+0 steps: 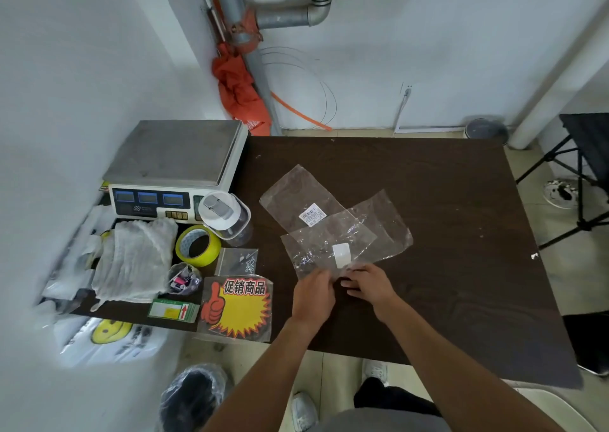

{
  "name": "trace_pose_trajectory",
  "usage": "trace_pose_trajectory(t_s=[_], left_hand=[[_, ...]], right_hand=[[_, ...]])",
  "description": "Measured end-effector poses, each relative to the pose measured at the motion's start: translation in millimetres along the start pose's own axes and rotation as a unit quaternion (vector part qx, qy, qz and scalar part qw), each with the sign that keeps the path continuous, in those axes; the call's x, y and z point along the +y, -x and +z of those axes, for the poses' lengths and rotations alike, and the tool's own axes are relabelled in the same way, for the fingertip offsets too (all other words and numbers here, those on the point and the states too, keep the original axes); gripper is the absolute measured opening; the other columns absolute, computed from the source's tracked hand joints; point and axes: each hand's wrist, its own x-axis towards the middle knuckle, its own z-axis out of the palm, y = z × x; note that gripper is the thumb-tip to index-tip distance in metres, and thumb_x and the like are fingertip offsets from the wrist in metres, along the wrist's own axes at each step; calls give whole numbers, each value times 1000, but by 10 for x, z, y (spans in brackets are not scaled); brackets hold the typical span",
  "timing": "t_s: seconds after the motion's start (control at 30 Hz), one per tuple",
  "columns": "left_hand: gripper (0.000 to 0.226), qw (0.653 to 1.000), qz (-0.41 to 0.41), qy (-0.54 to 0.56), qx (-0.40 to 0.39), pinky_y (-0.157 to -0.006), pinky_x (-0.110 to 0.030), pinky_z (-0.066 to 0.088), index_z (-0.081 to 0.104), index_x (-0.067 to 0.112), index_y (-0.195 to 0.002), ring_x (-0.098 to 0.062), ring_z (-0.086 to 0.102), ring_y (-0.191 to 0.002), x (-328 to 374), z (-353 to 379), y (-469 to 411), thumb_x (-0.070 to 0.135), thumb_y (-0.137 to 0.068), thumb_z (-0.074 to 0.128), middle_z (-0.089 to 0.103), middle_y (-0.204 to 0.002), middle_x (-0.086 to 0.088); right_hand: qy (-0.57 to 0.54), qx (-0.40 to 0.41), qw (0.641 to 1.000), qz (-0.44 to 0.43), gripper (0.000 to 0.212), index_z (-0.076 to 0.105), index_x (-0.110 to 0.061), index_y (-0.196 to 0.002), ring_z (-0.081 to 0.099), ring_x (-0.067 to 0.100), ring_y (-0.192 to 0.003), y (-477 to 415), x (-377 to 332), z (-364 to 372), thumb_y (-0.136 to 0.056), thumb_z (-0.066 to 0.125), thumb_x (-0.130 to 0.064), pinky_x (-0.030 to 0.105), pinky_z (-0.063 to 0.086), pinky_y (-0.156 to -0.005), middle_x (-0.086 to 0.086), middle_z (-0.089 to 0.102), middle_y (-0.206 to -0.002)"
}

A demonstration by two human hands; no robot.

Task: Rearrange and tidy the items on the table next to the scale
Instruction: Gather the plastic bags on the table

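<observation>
White walls close in a corner where a dark brown table [445, 293] stands, with the scale [174, 154] at its far left. Three crinkled clear bags lie overlapped near the middle. The far bag [293, 194] carries a barcode label, a second bag [389, 224] fans out to the right, and the nearest bag [316, 243] has a white patch on it. The left hand [313, 294] and right hand [369, 285] meet at this bag's near edge, each pinching the film between thumb and fingers.

Left of the bags, things crowd in front of the scale: a lidded clear container [227, 217], a yellow tape roll [197, 245], white cloth gloves [135, 260] and a promo sign [235, 313] that overhangs the table's near edge. To the right of the bags and behind them, the dark tabletop runs open to its edges.
</observation>
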Motion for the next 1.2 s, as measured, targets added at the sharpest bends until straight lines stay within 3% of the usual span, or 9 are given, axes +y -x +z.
trace_pose_trajectory(t_s=[0.13, 0.37, 0.5, 0.67, 0.83, 0.97, 1.1, 1.2], left_hand=[[13, 998, -16, 52, -11, -73, -28, 42, 62, 14, -98, -24, 64, -91, -54, -60, 1, 15, -99, 50, 68, -99, -4], [18, 993, -41, 66, -84, -84, -36, 46, 55, 19, -117, -28, 62, -106, -63, -212, 31, 21, -102, 47, 65, -113, -8], [20, 988, -70, 77, -118, -88, -36, 48, 52, 22, -121, -26, 62, -108, -87, -217, 112, 27, -103, 46, 64, -114, -7], [22, 978, -96, 117, -141, -88, -34, 48, 54, 20, -121, -23, 61, -110, -123, -256, 171, 28, -102, 46, 64, -116, -5], [29, 971, -89, 163, -152, -87, -32, 46, 53, 20, -129, -24, 61, -112, -210, -318, 288, 24, -100, 50, 65, -121, -6], [18, 972, -63, 172, -149, -85, -34, 48, 57, 18, -114, -24, 61, -105, -276, -408, 370, 19, -97, 52, 66, -112, -6], [5, 972, -45, 177, -147, -82, -38, 48, 55, 17, -99, -24, 61, -95, -329, -485, 468, 15, -96, 50, 63, -100, -3], [9, 977, -34, 172, -125, -77, -40, 52, 51, 21, -90, -20, 61, -84, -390, -514, 550, 14, -95, 50, 62, -89, 0]], right_hand=[[-53, 4, 998, 46, 17, 65, -2, -109, 75, 26, -87, -33, -25, 113, -93, 60, -2, 32, 62, -72, 17, 75, -100], [86, 11, 994, 70, 8, 69, -8, -94, 69, 22, -75, -33, -171, 283, -89, 63, -10, 37, 59, -79, 10, 75, -90], [110, 33, 992, 59, 12, 70, -11, -93, 69, 21, -70, -76, -191, 316, -93, 62, -21, 32, 57, -66, 8, 75, -83], [105, 57, 993, 14, 21, 69, -11, -109, 68, 20, -83, -51, -65, 407, -96, 53, -5, 37, 61, -78, 9, 71, -95], [-20, 31, 998, 48, 25, 64, 1, -112, 65, 25, -90, 39, 9, 484, -92, 49, 5, 31, 55, -69, 14, 67, -102], [-80, 8, 995, 54, 30, 69, -13, -106, 65, 22, -89, 204, 34, 526, -92, 45, -1, 32, 50, -74, 9, 72, -93], [-102, -1, 993, 62, 25, 68, -10, -97, 60, 21, -84, 189, 21, 597, -85, 47, -8, 35, 39, -70, 8, 69, -100], [-107, 30, 992, 56, 21, 67, -12, -101, 60, 22, -96, 178, 28, 672, -89, 52, -17, 37, 39, -74, 7, 69, -106]])
